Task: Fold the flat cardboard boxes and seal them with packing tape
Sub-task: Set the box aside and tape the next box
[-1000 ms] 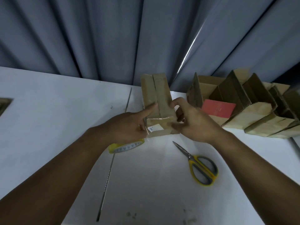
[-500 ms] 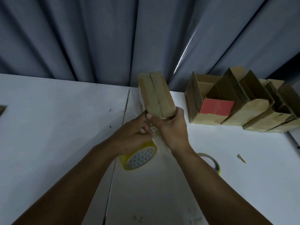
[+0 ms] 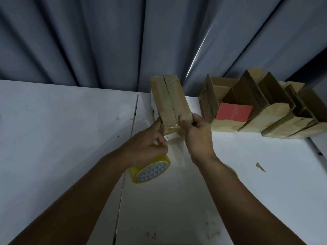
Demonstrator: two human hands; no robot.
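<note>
— Count?
— One box (image 3: 169, 101), one roll (image 3: 150, 171). At least four open boxes (image 3: 265, 110) stand in a row right of my right hand (image 3: 197, 137), with one red card (image 3: 233, 112) in the nearest.
— Hands?
— Right hand grips the box's near end, thumb on the seam. Left hand (image 3: 146, 147) is curled round the roll, forefinger at the box's left edge.
— Room?
— Bare table (image 3: 62, 121) left of my left hand. The open row crowds the right.

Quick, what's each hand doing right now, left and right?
Left hand: closed, holding the yellow tape roll.
Right hand: closed, gripping the near end of the cardboard box, thumb on top.
</note>
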